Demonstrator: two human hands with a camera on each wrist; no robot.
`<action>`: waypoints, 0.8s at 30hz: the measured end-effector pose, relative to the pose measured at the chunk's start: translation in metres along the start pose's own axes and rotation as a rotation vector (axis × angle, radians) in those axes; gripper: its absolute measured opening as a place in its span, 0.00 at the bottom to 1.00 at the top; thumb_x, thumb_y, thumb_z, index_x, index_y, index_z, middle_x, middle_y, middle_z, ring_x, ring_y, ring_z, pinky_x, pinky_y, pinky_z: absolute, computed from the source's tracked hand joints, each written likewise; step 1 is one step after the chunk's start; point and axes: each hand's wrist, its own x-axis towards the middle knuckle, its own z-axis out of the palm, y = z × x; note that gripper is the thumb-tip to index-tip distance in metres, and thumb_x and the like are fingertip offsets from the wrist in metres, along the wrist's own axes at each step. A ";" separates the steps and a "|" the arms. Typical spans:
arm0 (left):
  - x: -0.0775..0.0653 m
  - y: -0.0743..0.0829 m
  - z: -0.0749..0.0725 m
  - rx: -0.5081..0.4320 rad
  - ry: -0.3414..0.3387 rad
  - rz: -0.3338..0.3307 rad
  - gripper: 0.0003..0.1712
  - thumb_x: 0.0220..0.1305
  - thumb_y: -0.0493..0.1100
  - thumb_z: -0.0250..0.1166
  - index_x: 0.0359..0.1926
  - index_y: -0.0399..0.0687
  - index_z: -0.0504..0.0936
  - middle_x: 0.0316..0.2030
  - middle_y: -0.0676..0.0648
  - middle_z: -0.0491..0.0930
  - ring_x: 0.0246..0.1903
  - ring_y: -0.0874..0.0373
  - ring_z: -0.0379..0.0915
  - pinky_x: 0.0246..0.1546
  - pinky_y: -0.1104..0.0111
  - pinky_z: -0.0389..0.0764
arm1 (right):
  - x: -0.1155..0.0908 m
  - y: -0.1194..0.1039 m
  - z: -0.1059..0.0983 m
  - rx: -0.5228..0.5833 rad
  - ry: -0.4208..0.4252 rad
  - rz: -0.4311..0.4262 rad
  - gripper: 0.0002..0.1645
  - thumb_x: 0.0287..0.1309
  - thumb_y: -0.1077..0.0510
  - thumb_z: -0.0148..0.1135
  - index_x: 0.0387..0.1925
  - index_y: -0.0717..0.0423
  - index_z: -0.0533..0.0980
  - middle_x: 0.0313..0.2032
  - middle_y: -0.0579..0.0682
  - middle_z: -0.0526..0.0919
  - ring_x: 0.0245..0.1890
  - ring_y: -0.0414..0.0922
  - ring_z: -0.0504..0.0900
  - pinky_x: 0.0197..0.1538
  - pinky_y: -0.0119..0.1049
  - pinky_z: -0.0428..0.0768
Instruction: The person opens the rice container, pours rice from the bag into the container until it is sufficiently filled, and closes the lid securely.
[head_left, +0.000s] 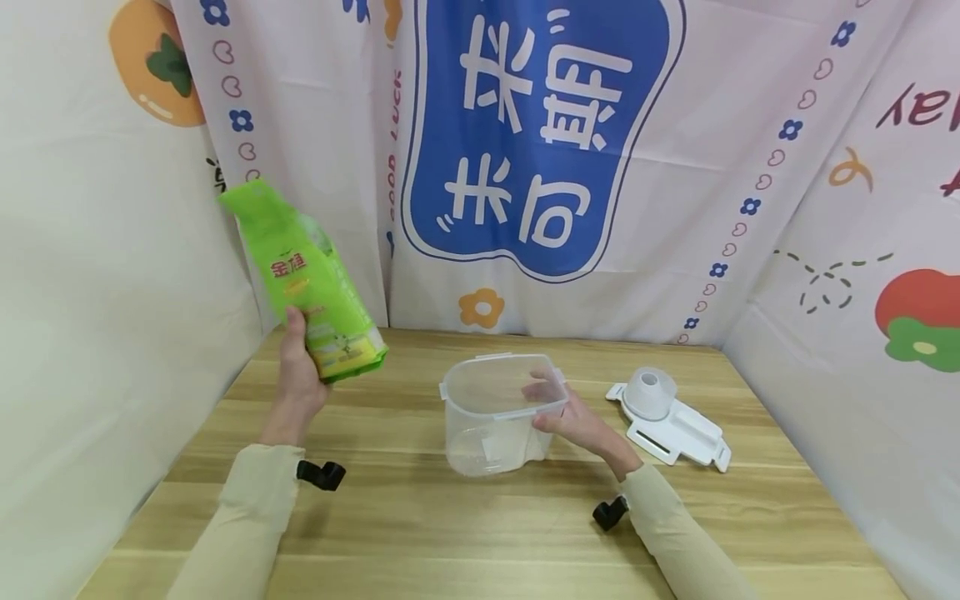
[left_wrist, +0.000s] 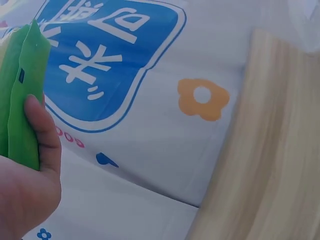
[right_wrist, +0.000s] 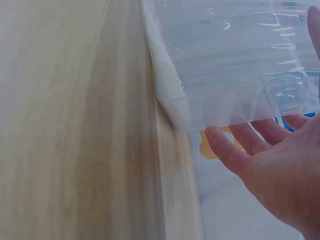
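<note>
My left hand (head_left: 300, 375) grips the lower part of a bright green plastic bag (head_left: 311, 283) with red lettering, raised above the left side of the table. The bag leans, its flattened top up and to the left. In the left wrist view only the bag's green edge (left_wrist: 27, 100) and part of the hand show. A clear plastic container (head_left: 495, 433), lidless, is at the middle of the table, held at its right side by my right hand (head_left: 573, 421). A white grainy layer (right_wrist: 167, 80) lies along its bottom in the right wrist view.
A white lid (head_left: 690, 433) with a translucent cup (head_left: 649, 393) on it lies right of the container on the wooden table (head_left: 420, 533). Printed cloth (head_left: 337, 167) hangs behind the table and along both sides.
</note>
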 end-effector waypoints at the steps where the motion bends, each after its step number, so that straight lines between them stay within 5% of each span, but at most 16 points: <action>1: 0.002 -0.001 0.003 0.010 0.015 0.013 0.30 0.71 0.68 0.44 0.63 0.58 0.69 0.44 0.57 0.84 0.37 0.64 0.83 0.35 0.71 0.83 | 0.000 0.000 0.000 0.002 0.001 0.000 0.52 0.57 0.48 0.69 0.70 0.65 0.51 0.61 0.74 0.70 0.62 0.69 0.69 0.59 0.50 0.73; 7: 0.008 -0.009 0.019 0.103 0.042 0.121 0.29 0.69 0.69 0.49 0.54 0.53 0.75 0.38 0.55 0.85 0.32 0.64 0.83 0.31 0.73 0.82 | -0.001 0.001 0.000 0.008 0.004 0.008 0.48 0.57 0.50 0.69 0.70 0.60 0.54 0.61 0.73 0.70 0.63 0.68 0.69 0.59 0.49 0.74; 17: 0.003 -0.012 0.042 0.352 0.072 0.085 0.29 0.72 0.67 0.44 0.38 0.52 0.81 0.29 0.55 0.85 0.25 0.63 0.83 0.25 0.70 0.82 | -0.001 -0.001 0.000 0.002 0.007 0.018 0.47 0.56 0.44 0.69 0.69 0.52 0.55 0.62 0.73 0.70 0.63 0.67 0.70 0.59 0.50 0.74; 24: 0.002 -0.013 0.049 0.552 0.050 0.128 0.29 0.74 0.65 0.43 0.34 0.52 0.80 0.24 0.55 0.84 0.20 0.62 0.80 0.20 0.70 0.80 | -0.001 -0.001 0.001 0.002 0.014 0.023 0.48 0.56 0.47 0.70 0.70 0.54 0.54 0.62 0.72 0.70 0.63 0.67 0.70 0.59 0.55 0.74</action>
